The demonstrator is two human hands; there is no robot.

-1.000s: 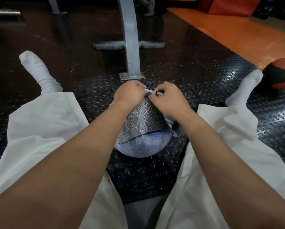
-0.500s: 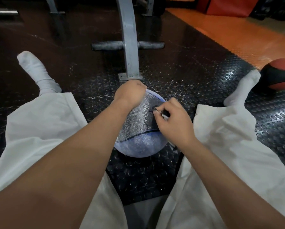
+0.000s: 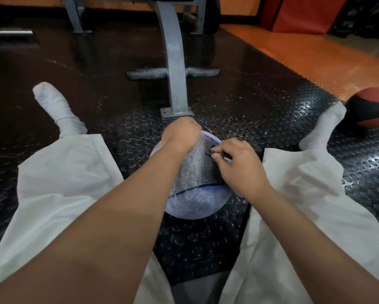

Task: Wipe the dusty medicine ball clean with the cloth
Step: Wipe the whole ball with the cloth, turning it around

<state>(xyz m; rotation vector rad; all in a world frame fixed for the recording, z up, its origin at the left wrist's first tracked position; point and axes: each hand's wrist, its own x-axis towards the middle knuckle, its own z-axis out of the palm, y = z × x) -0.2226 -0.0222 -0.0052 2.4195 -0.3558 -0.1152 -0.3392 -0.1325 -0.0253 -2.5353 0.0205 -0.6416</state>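
Head view: your left hand [image 3: 180, 133] grips the ball [image 3: 197, 200]; your right hand [image 3: 239, 165] pinches the cloth [image 3: 227, 158] against it. Dust coats the near side, so wiping seems barely begun.

Single head-worn view, looking forward and down, close over the seated person's lap

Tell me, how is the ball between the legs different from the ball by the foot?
The blue ball is dusty pale blue with a grey patterned band; the red ball is red and black. The blue ball has the left hand on top and the right hand pinching a cloth on it; nobody touches the red ball. Both sit on the black studded floor.
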